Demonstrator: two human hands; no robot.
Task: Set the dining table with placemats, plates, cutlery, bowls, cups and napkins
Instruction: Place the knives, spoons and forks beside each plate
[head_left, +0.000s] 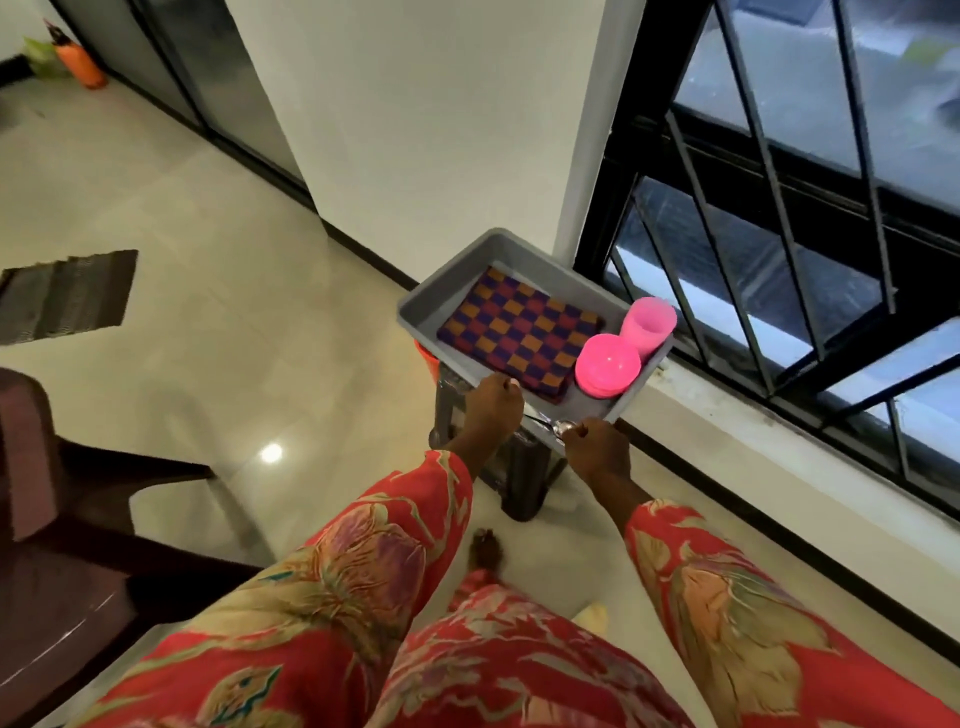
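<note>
Holding the gray tray (457, 291) by its near edge, we are getting ready to bring the table things over. Our left hand (493, 410) is curling its fingers over the near edge, close to the near left corner. Our right hand (597, 452) is gripping the same edge nearer the right corner, beside a shiny spoon (563, 427) lying along that edge. The tray is sitting on a dark stand (514, 478) by the window (779, 208) — the dining table is not in view.

Inside the tray, a folded checkered placemat (519, 332) is lying flat and filling most of the floor. In the near right corner a stack of pink bowls (607, 366) is sitting upside down, and a pink cup (648, 325) is standing just behind it against the right wall.

We are guessing the tray is light, since the cup and bowls look like plastic and the mat is soft cloth. The cup is tall and could tip, and the spoon could slide — so we are thinking a level lift is best. Holding only the near edge may let the far end dip, so gripping the two side walls looks safer.
</note>
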